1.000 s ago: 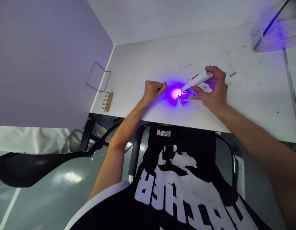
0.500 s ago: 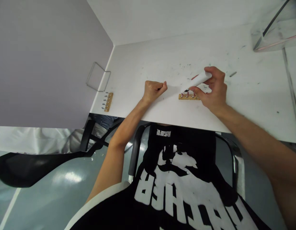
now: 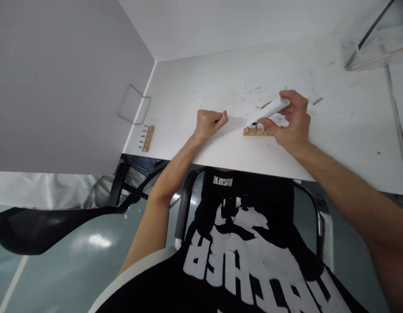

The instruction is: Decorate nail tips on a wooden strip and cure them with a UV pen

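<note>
My right hand [image 3: 294, 121] grips a white cylindrical tool [image 3: 269, 109] between thumb and fingers, tilted down to the left. The tool's lower end, with a dark patch on it, is right over a small wooden strip [image 3: 250, 132] bearing a row of metal pegs with pinkish parts. My fingers hide the strip's right end. Whether the tool touches a peg is hard to see. To the left, my left hand [image 3: 208, 123] rests on the white table as a closed fist, apart from the strip, with nothing visible in it.
A second wooden strip [image 3: 148, 139] with several metal hooks lies by the table's left edge, near a bent wire frame [image 3: 133, 105]. A grey panel [image 3: 64, 87] rises on the left. At the far right stands a clear box [image 3: 377, 61]. A small dark stick [image 3: 318, 101] and scattered specks lie on the table.
My right hand and the white tool have shifted very slightly to the right. The left fist has stayed in place.
</note>
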### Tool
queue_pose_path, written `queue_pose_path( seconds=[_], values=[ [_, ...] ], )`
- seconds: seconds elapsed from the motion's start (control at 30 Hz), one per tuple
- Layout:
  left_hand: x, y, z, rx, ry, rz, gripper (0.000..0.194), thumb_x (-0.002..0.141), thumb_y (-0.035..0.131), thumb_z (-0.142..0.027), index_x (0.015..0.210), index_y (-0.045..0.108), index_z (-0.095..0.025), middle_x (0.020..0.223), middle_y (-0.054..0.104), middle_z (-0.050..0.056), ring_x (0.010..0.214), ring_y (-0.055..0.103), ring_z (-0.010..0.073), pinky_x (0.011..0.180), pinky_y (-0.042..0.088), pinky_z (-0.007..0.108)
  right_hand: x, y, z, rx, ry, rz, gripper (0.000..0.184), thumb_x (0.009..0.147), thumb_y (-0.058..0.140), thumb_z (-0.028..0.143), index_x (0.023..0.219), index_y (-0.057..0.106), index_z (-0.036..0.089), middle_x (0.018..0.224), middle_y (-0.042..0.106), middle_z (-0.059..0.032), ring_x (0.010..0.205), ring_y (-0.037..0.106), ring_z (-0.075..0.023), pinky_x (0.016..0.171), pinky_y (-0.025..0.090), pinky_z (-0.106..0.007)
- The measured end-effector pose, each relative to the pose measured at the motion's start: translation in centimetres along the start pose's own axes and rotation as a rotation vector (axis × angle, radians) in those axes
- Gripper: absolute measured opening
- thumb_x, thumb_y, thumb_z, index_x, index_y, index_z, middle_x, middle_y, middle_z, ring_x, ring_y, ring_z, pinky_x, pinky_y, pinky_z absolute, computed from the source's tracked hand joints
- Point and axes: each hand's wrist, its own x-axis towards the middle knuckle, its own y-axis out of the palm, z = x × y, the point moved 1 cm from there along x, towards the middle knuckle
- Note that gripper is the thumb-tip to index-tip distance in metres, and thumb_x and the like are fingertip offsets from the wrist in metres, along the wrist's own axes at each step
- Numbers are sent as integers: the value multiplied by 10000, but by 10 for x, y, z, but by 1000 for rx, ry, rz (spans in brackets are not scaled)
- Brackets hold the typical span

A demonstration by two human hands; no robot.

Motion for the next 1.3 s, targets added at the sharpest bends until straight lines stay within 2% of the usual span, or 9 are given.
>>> queue_pose_path(
  seconds=[0.1, 0.27, 0.4, 0.63, 0.8, 1.03, 1.3],
  values=[
    [1, 0, -1, -10, 24, -18, 562, 1000, 519, -263, 564, 173, -185, 522, 121, -74, 463, 98, 41, 464, 110, 270, 0, 0, -1, -5, -25, -14, 680, 824, 676, 647, 1375, 341, 431, 1407, 572, -15, 1054, 717, -239, 952, 634, -494],
    [2, 0, -1, -24, 46, -54, 557, 984, 543, -231, 579, 164, -181, 536, 108, -75, 477, 88, 39, 467, 100, 262, 1, -2, -4, -2, -38, -60, 708, 806, 692, 654, 1381, 338, 443, 1381, 588, -4, 1072, 712, -248, 943, 636, -499],
    [2, 0, -2, -19, 39, -41, 556, 983, 544, -227, 568, 177, -176, 528, 119, -74, 475, 101, 40, 471, 101, 262, 2, -3, -6, -7, -44, -89, 713, 795, 710, 644, 1381, 350, 456, 1392, 580, 5, 1064, 716, -246, 935, 642, -490],
    [1, -2, -2, 0, -2, -2, 573, 1011, 507, -280, 567, 161, -176, 519, 118, -75, 464, 112, 39, 478, 105, 260, -1, 0, -6, -29, -71, -48, 712, 825, 695, 610, 1424, 349, 444, 1322, 630, 14, 1003, 734, -222, 898, 660, -472],
    [1, -1, -1, -33, 0, 18, 589, 1018, 496, -283, 533, 184, -165, 482, 134, -83, 417, 138, 19, 473, 115, 245, 1, 0, -3, -46, -149, -115, 729, 792, 708, 655, 1416, 414, 421, 1335, 601, 29, 902, 730, -187, 797, 686, -424],
    [2, 0, 0, -49, 29, -21, 586, 1002, 517, -256, 522, 192, -168, 462, 139, -84, 403, 140, 24, 438, 116, 252, 2, 0, -4, -1, -128, -103, 714, 810, 724, 600, 1423, 398, 434, 1371, 564, 13, 1004, 724, -200, 889, 672, -420],
    [3, 0, -1, -76, 55, -50, 571, 989, 544, -226, 536, 200, -174, 492, 130, -82, 427, 114, 28, 431, 111, 260, 2, 3, -9, -21, -101, -81, 722, 803, 699, 659, 1401, 393, 394, 1368, 572, -10, 1044, 719, -218, 875, 668, -440]
  ],
)
